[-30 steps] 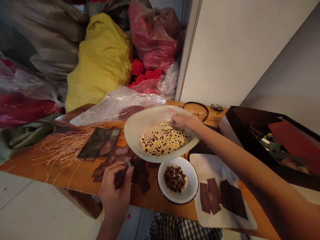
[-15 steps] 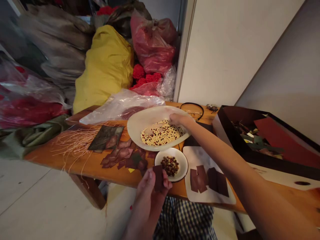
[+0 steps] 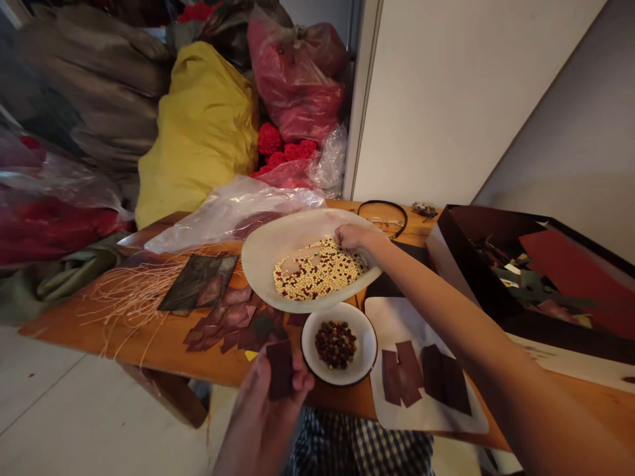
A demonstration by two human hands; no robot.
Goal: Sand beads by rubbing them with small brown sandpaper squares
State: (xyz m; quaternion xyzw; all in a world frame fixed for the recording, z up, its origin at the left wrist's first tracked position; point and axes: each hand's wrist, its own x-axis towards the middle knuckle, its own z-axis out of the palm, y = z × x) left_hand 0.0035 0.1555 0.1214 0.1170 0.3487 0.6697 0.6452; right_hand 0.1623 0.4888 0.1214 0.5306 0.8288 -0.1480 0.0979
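My left hand (image 3: 260, 403) holds a small dark brown rectangle (image 3: 281, 370), perhaps cloth or paper, between thumb and fingers near the table's front edge. My right hand (image 3: 354, 238) reaches into a large pale oval bowl (image 3: 258, 264); its fingers are curled down at the right side of pale yellow and dark beads (image 3: 317, 274). What lies in those fingers is hidden. Just right of my left hand stands a small white dark-rimmed bowl (image 3: 364, 347) with brown beads (image 3: 336, 344). Dark brown rectangles (image 3: 407, 373) rest on a white board (image 3: 426, 416) under my right forearm.
Brown scraps (image 3: 231, 314), a dark green square (image 3: 198, 284) and pale strings (image 3: 129, 287) lie on the table's left. At the right stands a black box (image 3: 456, 264) with scraps. A clear plastic sheet (image 3: 213, 218) and black hoop (image 3: 404, 218) lie behind; a yellow sack (image 3: 198, 125) stands beyond.
The view has shifted, and the near things sit lower. My left hand, with the brown rectangle, appears farther left of the small bowl. My right hand stays at the beads in the large bowl.
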